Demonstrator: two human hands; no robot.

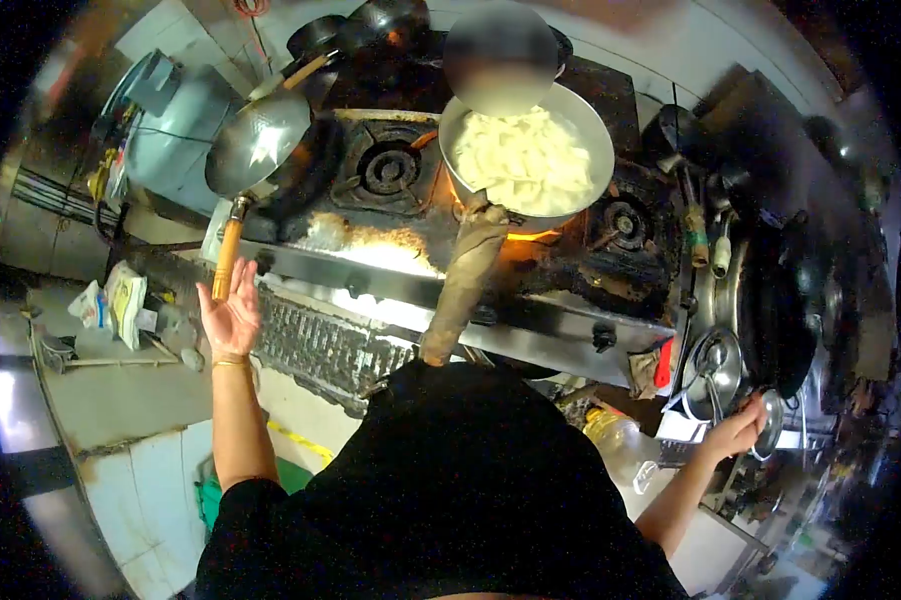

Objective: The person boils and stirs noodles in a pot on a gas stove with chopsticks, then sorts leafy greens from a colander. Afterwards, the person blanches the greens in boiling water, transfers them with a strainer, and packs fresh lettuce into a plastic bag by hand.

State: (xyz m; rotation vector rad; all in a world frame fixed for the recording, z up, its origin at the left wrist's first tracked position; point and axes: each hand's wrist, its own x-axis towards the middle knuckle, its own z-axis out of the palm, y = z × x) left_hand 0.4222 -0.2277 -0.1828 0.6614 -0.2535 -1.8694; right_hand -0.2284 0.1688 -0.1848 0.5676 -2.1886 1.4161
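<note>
My left hand (232, 312) is palm up with its fingers stretched out. The wooden handle (227, 255) of a perforated skimmer (260, 145) lies between thumb and fingers, its end at the palm. The skimmer's bowl is tilted beside the left burner. At the far right, my right hand (738, 432) is closed on the edge of a shallow round metal dish (768, 425). Beside it sits a metal bowl (715, 360) with a ladle or spoon in it. In front of me, a wide pan (602, 165) of pale sliced food stands over a flame, its cloth-wrapped handle (465, 285) pointing toward me.
The stove has a left burner (388, 172) and a right burner (625, 225). A gas cylinder (185, 130) stands at the left. Dark pans (390, 25) are at the back. A plastic oil bottle (620, 450) is low at the right, near a red-handled tool (663, 362).
</note>
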